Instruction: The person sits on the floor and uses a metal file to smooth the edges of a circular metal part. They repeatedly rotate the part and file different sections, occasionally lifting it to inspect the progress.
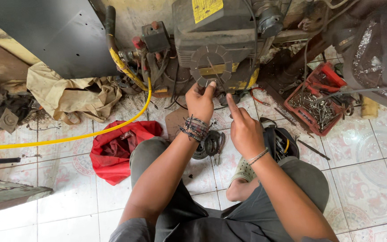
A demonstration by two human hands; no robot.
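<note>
L hand (200, 102) fingertips pinch the lower edge of the round finned cover (211, 63) on the grimy engine (216, 31); grip looks closed, tho partly hidden. R hand (243, 129) apart, just beside it, index out, holding nothing. Yellow hose (90, 133) and red cloth (118, 150) crowd the left, red tray of nails (315, 101) the right; bare tile near the knees.

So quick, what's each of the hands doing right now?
Left hand: fingertips on the round toothed disc, not clearly gripping.
Right hand: holding nothing, index finger pointing.
</note>
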